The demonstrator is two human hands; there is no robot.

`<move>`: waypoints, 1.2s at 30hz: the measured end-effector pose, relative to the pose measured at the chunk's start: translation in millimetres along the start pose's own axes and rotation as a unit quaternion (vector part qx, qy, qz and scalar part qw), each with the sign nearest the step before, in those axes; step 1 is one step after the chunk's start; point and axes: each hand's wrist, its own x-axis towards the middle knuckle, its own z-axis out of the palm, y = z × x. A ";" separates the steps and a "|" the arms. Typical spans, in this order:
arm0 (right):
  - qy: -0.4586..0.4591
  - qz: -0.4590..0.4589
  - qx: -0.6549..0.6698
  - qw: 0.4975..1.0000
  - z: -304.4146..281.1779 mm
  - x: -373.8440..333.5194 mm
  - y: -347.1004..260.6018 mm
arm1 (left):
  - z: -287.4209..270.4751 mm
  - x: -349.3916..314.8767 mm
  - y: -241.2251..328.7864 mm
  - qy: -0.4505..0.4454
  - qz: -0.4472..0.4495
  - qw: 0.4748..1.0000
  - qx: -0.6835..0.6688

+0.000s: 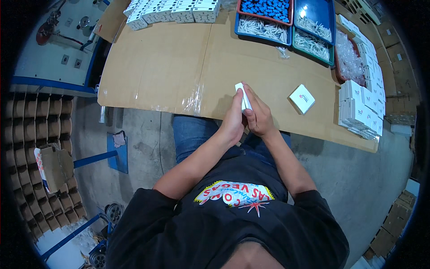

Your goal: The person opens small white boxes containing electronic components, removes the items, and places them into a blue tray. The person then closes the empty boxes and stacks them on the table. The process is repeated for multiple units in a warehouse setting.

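Observation:
A small white box (244,102) stands on edge between my two hands, just above the near part of the cardboard-covered table (161,67). My left hand (232,117) presses its left side, fingers closed against it. From the other side my right hand (260,112) grips it, with the thumb bent at the near end. Both palms hide most of the box, so its lid and contents cannot be made out. To the right of my hands, another flat white box (303,99) lies on the cardboard by itself.
White boxes (172,12) line the far left edge; more boxes (360,107) are stacked at right. At the far right stand a red tray (264,19) of blue pieces, blue and green trays (313,57) of white pieces, and clear plastic bags (347,56). A cardboard divider rack (40,121) stands at left.

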 end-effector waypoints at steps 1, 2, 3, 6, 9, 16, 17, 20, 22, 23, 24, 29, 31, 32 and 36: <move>0.001 0.000 0.000 1.000 -0.1 0.0 -0.2 | 1.2 -0.9 0.2 0.002 -0.002 1.000 0.000; 0.003 0.000 0.001 1.000 -0.1 -0.1 -0.3 | 0.4 -0.4 -0.4 0.001 -0.003 1.000 0.001; 0.005 0.000 0.003 1.000 0.0 -0.3 0.0 | -1.4 0.5 -1.3 -0.001 -0.003 1.000 0.003; 0.010 0.001 0.010 1.000 0.4 -1.2 1.5 | -2.6 2.0 -1.8 -0.003 -0.006 1.000 0.010; 0.009 0.011 0.019 1.000 1.4 -2.0 3.1 | -4.8 4.6 -3.6 0.002 -0.006 1.000 0.015; 0.003 0.063 0.130 0.989 -4.2 -1.2 8.9 | -6.8 2.3 0.7 -0.004 -0.021 1.000 0.015; 0.000 0.069 0.158 0.985 -6.0 0.1 10.9 | -11.1 5.4 1.2 -0.004 -0.016 0.999 0.042; 0.031 0.130 0.166 0.977 -7.5 -0.2 10.7 | -20.7 10.7 6.3 -0.002 0.020 0.994 0.107; -0.002 0.182 0.161 0.970 -8.3 0.1 3.0 | -18.5 6.8 11.4 0.003 0.073 0.989 0.125; -0.018 0.209 0.157 0.965 -7.8 0.1 -1.0 | -18.4 5.8 12.3 -0.004 0.088 0.987 0.133; -0.018 0.238 0.192 0.952 -4.8 -1.2 -2.4 | -18.4 5.4 13.1 -0.010 0.103 0.985 0.141; -0.036 0.282 0.238 0.929 -7.1 1.3 -7.8 | -21.9 13.1 11.7 -0.001 0.158 0.975 0.157; -0.033 0.246 0.239 0.939 -6.4 1.5 -7.9 | -24.6 16.9 13.7 -0.012 0.195 0.969 0.149; -0.031 0.229 0.238 0.943 -6.3 1.2 -8.1 | -27.0 18.0 16.0 -0.022 0.201 0.963 0.177; -0.035 0.196 0.186 0.962 -8.2 6.7 -19.3 | -33.4 13.2 24.1 -0.049 0.231 0.943 0.235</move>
